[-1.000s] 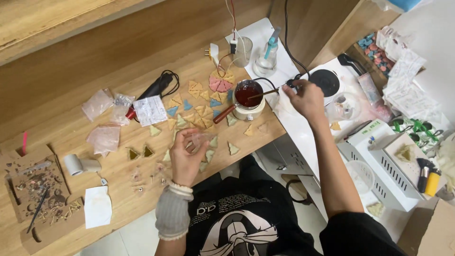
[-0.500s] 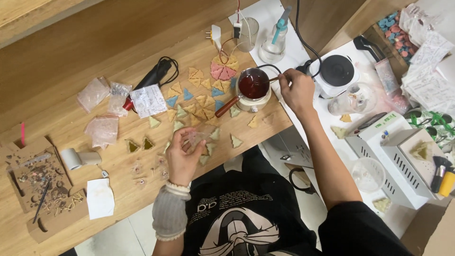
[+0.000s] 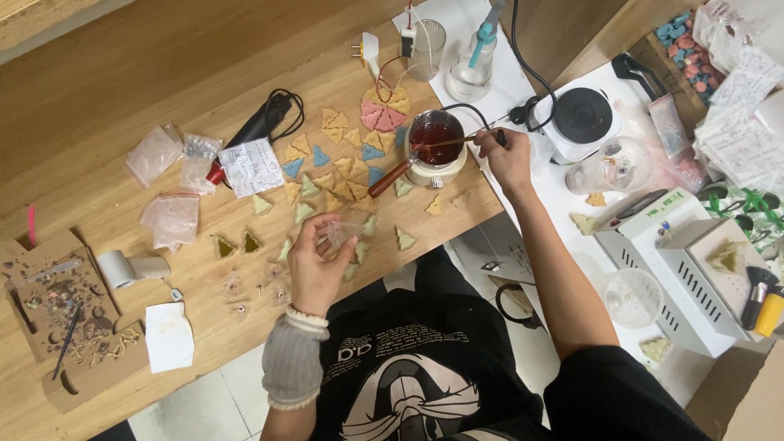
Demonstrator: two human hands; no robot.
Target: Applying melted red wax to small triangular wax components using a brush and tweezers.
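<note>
Looking straight down at a wooden table (image 3: 122,98) that's pretty cluttered. The left hand (image 3: 314,265) is around the lower middle of the frame, fingers curled around a small clear triangular piece (image 3: 343,231), holding it just above the table edge. It's see-through, so hard to make out more than the shape. The right hand (image 3: 508,159) is up in the upper middle, fingers pinched on a thin stick (image 3: 445,143) whose other end dips into a little pot of dark red liquid (image 3: 434,135). The pot sits on a small cream-coloured base (image 3: 438,169) and has a wooden handle (image 3: 390,179) sticking out toward the lower left.

Between the two hands and spreading to the left of the pot there's a whole scatter of little triangles (image 3: 327,180) lying flat on the table, mostly yellowish, some blue, green and pink, a few arranged in a circle just left of the pot. Two darker green ones (image 3: 237,243) sit apart further left.

Further left: a few small clear plastic bags (image 3: 167,216), a printed paper slip (image 3: 251,167), a black cable bundle (image 3: 265,122), a roll of white tape (image 3: 122,268), and a cardboard tray (image 3: 61,314) of bits in the lower left corner.

On the right side of the frame there's a black round hotplate (image 3: 581,117), a spray bottle (image 3: 472,69) at the top, and a white boxy machine (image 3: 678,261).
</note>
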